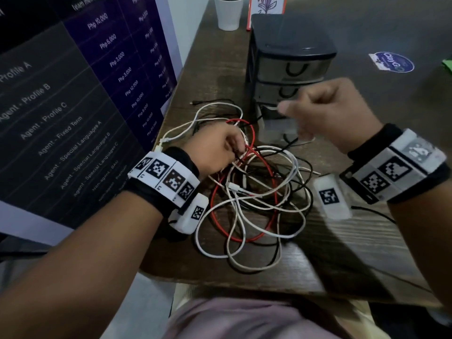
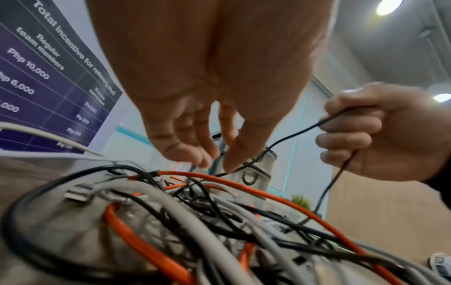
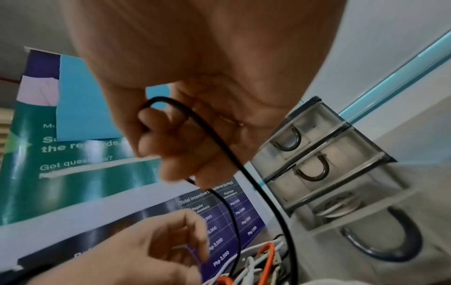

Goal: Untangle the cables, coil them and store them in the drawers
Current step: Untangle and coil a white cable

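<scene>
A tangle of white, red and black cables lies on the wooden table in front of a small black drawer unit. Its bottom drawer is pulled out. My left hand reaches into the top of the tangle, and thumb and forefinger pinch a thin black cable. That cable runs up to my right hand, raised in front of the drawers. It loops over the curled fingers and hangs back down to the pile. A red cable arches just below my left hand.
A dark poster with price lists stands along the table's left side. A white pot and a framed card are behind the drawers. A round sticker lies far right. The table's front edge is close to my body.
</scene>
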`<state>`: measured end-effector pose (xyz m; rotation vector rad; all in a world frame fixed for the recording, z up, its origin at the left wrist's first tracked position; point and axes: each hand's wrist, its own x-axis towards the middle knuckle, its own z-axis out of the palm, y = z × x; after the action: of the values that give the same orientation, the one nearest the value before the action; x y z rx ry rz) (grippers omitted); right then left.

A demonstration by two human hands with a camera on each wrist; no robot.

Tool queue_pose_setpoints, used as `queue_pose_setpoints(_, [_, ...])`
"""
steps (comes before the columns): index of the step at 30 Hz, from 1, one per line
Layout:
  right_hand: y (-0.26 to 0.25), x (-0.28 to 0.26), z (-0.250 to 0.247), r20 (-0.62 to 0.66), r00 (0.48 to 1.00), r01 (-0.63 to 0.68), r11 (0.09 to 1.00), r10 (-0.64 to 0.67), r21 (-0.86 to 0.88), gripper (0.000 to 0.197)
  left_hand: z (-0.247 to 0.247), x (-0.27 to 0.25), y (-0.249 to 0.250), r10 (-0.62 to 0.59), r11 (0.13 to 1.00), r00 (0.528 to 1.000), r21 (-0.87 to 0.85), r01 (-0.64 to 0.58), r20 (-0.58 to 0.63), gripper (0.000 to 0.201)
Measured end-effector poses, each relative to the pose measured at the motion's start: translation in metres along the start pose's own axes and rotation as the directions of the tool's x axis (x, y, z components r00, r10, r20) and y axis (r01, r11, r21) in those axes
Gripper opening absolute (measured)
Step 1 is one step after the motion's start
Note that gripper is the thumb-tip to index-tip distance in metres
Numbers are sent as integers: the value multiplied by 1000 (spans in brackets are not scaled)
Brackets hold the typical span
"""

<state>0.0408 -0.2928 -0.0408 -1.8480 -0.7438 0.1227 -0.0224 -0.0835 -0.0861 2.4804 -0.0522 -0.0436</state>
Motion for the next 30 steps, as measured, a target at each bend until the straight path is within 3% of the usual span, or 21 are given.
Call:
queue_pose_setpoints(3, [1,-7,-1,171,985,-7,998,-5,69,48,-3,12,-8,-47,999,983,-34,42,-176,33])
queue_pose_setpoints(5, [0,-8,-1,217,975,11,988,-44,153,43,-5,18,-10,-83,995,990,42,89,-114,42])
queue_pose_setpoints(7, [-1,-8,-2,263,963,18,986,-62,168,38,-5,23,-11,-95,984,994,146,101,-49,32])
queue_pose_setpoints(9, [0,-8,-4,300,952,11,989,-55,146,38,-5,27,-11,-70,982,995,171,81,-70,18])
queue_pose_setpoints(11, [2,-8,-6,298,954,-13,996,-13,85,37,-9,31,-11,-33,990,989,130,52,-144,13])
queue_pose_setpoints(14, [2,-5,-4,234,970,-50,998,59,-43,20,-17,34,-7,45,998,961,54,-32,-273,9])
queue_pose_setpoints(18, [3,2,3,126,990,-49,988,68,-148,69,-19,28,10,194,970,947,-91,-224,-255,4])
queue_pose_setpoints(20, [-1,4,9,114,993,-23,986,42,-164,59,-21,25,17,235,943,939,-175,-283,-253,2])
queue_pose_setpoints(22, [-5,5,13,110,993,-34,987,52,-159,33,-25,22,19,238,915,940,-268,-302,-245,12])
queue_pose_setpoints(24, [-9,5,14,61,995,-68,987,77,-144,12,-31,23,12,171,915,961,-327,-237,-217,30])
queue_pose_setpoints(25, [-10,5,14,28,996,-78,987,83,-143,10,-34,25,3,111,936,972,-308,-172,-206,38])
queue_pose_setpoints(28, [-11,0,13,-2,995,-97,976,99,-196,22,-37,33,-33,-114,992,970,-76,99,-213,35])
queue_pose_setpoints(30, [-9,-2,12,-4,990,-136,973,138,-188,16,-34,36,-52,-228,961,958,116,250,-173,37])
